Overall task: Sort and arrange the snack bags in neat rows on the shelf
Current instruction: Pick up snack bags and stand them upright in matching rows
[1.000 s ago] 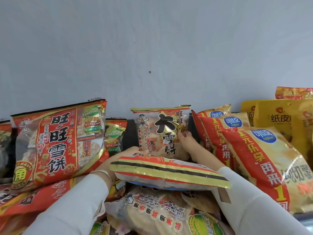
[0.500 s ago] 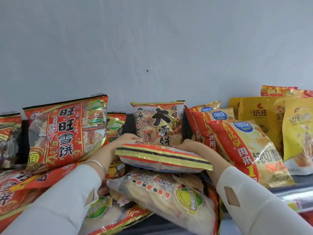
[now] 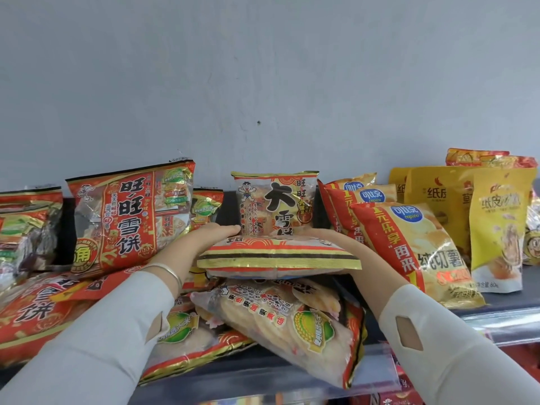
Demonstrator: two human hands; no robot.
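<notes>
One held bag (image 3: 277, 255), rice-cracker type, red and gold with a black stripe. It is carried flat at centre, just above the pile on the shelf (image 3: 496, 312). Its long axis runs left to right and a sealed edge faces the camera.

Grip: left hand (image 3: 214, 235) on the left end, right hand (image 3: 346, 247) on the right end. On each hand the fingers (image 3: 230, 228) curl over the top face with the thumbs hidden beneath, so the bag is clasped between the two. One silver bangle (image 3: 172, 273) on the left wrist; two white sleeves (image 3: 96, 331).

Behind, close to the fingertips: one small upright bag (image 3: 274, 204) of like design, face forward, against the grey wall (image 3: 263, 83).

Below: one clear-fronted bag (image 3: 287, 320) of round crackers, lying tilted, its lower end reaching the shelf's front edge.

Left side:
- one large red bag (image 3: 128, 217), leaning upright
- one smaller bag (image 3: 206, 209), partly hidden behind it
- one far-left bag (image 3: 26, 226), cut by the frame
- flat red bags (image 3: 29, 311), piled under the left forearm; count cannot be told

Right side:
- three chip bags (image 3: 409, 244), red and yellow with blue oval logos, overlapping in a row, the nearest just beside the right hand
- at least three yellow bags (image 3: 496, 226), standing beyond them
- two orange bags (image 3: 474, 156) at the back
</notes>
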